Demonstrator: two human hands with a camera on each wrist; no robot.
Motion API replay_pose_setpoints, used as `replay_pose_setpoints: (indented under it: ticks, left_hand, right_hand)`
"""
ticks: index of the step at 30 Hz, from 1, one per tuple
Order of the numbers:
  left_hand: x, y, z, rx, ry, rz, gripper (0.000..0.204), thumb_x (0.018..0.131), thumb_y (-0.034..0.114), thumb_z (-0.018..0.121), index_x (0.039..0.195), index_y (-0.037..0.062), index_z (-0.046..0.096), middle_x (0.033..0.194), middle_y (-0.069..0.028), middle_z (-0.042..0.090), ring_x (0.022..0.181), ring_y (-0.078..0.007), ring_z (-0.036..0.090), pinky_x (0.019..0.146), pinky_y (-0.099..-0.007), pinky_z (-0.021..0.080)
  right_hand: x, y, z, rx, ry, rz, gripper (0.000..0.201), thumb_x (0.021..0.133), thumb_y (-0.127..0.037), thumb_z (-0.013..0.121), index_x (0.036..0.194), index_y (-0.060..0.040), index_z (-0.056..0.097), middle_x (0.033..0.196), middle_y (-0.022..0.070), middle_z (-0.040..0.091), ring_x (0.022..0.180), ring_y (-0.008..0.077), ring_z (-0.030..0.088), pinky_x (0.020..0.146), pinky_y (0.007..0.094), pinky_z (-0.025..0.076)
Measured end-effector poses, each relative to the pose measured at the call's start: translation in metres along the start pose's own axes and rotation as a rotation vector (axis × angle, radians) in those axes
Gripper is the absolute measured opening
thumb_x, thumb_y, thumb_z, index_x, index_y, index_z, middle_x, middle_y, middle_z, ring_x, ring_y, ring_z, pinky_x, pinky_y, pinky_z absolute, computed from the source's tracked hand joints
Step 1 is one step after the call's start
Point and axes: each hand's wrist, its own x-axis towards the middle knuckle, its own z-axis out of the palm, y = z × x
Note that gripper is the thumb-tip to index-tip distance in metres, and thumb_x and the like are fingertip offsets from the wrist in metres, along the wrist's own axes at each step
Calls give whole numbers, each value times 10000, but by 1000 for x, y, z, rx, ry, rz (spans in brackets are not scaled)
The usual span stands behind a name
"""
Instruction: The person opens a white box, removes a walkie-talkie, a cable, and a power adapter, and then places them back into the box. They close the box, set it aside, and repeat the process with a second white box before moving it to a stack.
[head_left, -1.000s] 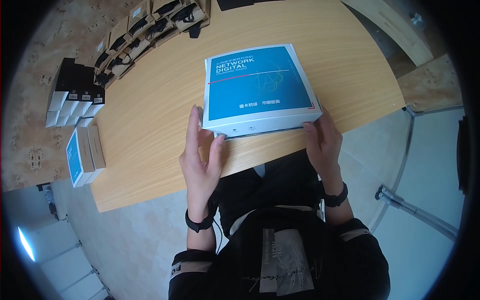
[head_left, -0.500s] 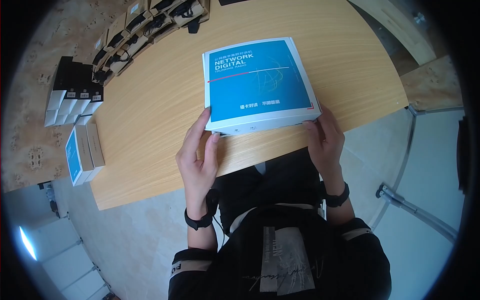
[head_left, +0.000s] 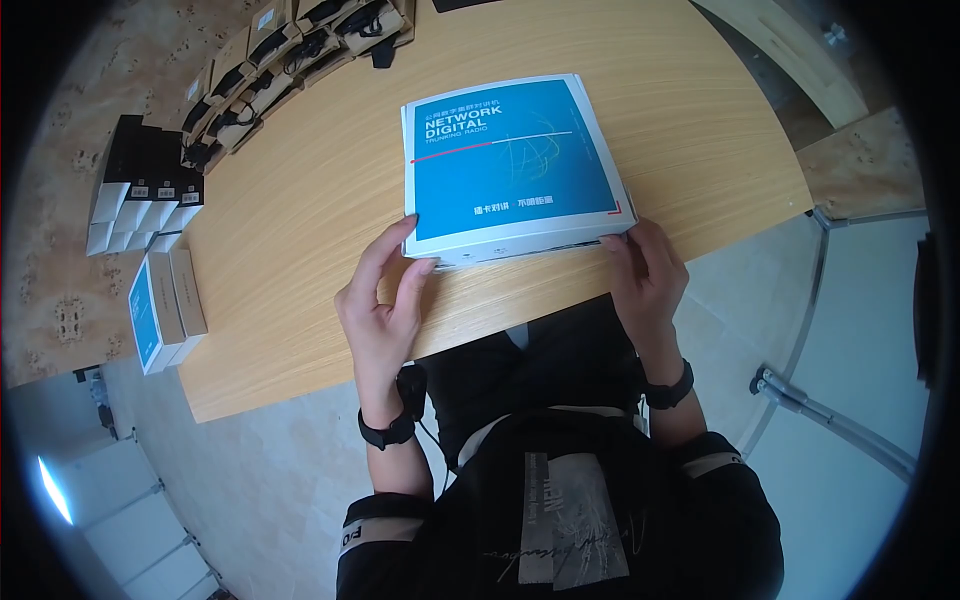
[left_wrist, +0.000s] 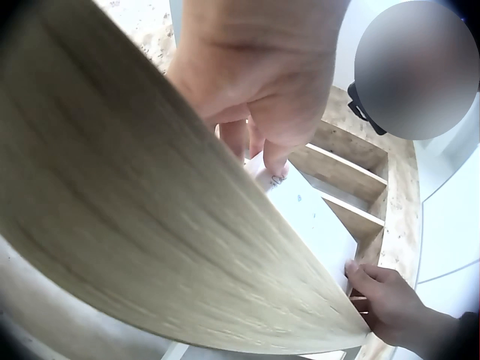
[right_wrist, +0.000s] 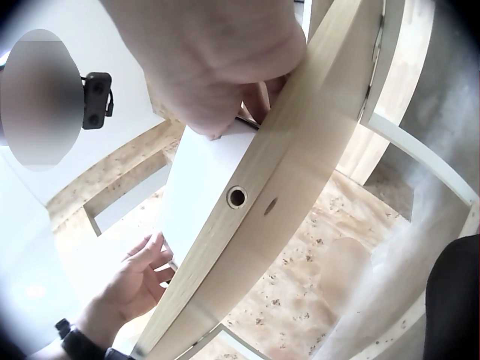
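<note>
A white box with a blue printed lid [head_left: 515,165] lies on the table in front of me, reading "NETWORK DIGITAL TRUNKING RADIO". My left hand [head_left: 378,305] holds its near left corner, index finger at the side edge and thumb low at the front. At the near right corner my right hand [head_left: 648,278] grips the box, thumb on the front and the other fingers along the right side. In the left wrist view, the white front face [left_wrist: 304,214] shows between both hands. The right wrist view has the table edge hiding part of the box [right_wrist: 202,172].
Two more boxes [head_left: 160,310] stand at the table's left edge, beside a stack of black and white boxes [head_left: 145,190]. Along the far left edge sit several open brown cartons [head_left: 300,60] with black items. The curved wooden table [head_left: 290,300] ends just before my body.
The box has shifted slightly away from me and a little left. My left hand's index finger has moved onto the corner's upper edge, and its wrist has swung left. The right hand keeps its hold.
</note>
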Motion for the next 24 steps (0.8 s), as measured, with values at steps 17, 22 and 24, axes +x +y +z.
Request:
replay_pose_setpoints:
  ticks: [17, 22, 24]
  left_hand:
    - [9, 15, 1, 160, 29, 82, 372, 830, 164, 845, 1132, 36, 670, 1140, -123, 755, 950, -251, 748, 857, -328, 581]
    - [10, 17, 0, 196, 23, 79, 365, 829, 177, 845, 1113, 34, 667, 1156, -122, 751, 933, -248, 749, 820, -330, 586]
    - [9, 17, 1, 208, 24, 95, 365, 831, 181, 843, 1115, 35, 666, 1155, -120, 752, 919, -249, 750, 804, -331, 587]
  right_hand:
    - [0, 7, 3, -12, 15, -48, 184, 869, -68, 784, 933, 8, 628, 816, 109, 645, 652, 215, 614, 569, 297, 469]
    - [-1, 8, 2, -6, 4, -54, 123, 914, -41, 730, 987, 11, 645, 890, 94, 684, 681, 149, 633, 617, 243, 479]
    - [0, 4, 1, 0, -3, -33, 121, 913, -36, 731, 982, 11, 644, 892, 97, 689, 682, 151, 634, 624, 244, 483]
